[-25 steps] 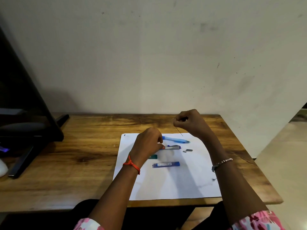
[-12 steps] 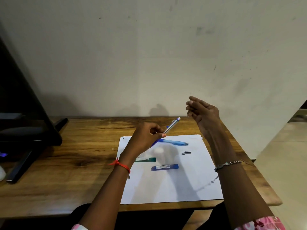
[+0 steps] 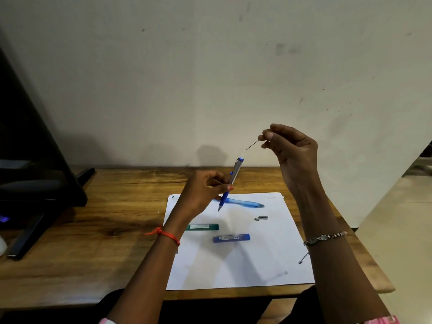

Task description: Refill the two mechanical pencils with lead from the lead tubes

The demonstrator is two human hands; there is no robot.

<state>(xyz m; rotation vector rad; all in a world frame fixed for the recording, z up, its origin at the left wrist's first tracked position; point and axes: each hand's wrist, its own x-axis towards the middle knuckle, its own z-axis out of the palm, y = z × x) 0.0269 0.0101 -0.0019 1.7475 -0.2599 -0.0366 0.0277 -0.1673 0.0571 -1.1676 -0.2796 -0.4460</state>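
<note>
My left hand (image 3: 205,190) grips a silver and blue mechanical pencil (image 3: 233,177), held upright and tilted with its tip down and its open top end up. My right hand (image 3: 289,150) pinches a thin lead stick (image 3: 252,145) just above and right of the pencil's top; the two are apart. A second, light blue pencil (image 3: 245,203) lies on the white paper sheet (image 3: 257,258). A green lead tube (image 3: 203,227) and a blue lead tube (image 3: 231,237) lie on the paper below my left hand. Two small grey cap pieces (image 3: 261,218) rest right of them.
The paper lies on a wooden table (image 3: 93,230) set against a pale wall. A black monitor stand (image 3: 35,195) occupies the table's left side. The table's right edge drops to a tiled floor (image 3: 402,230).
My left hand lifted the silver pencil off the paper and raised it more upright. My right hand rose to the right and now pinches the lead above the pencil's top.
</note>
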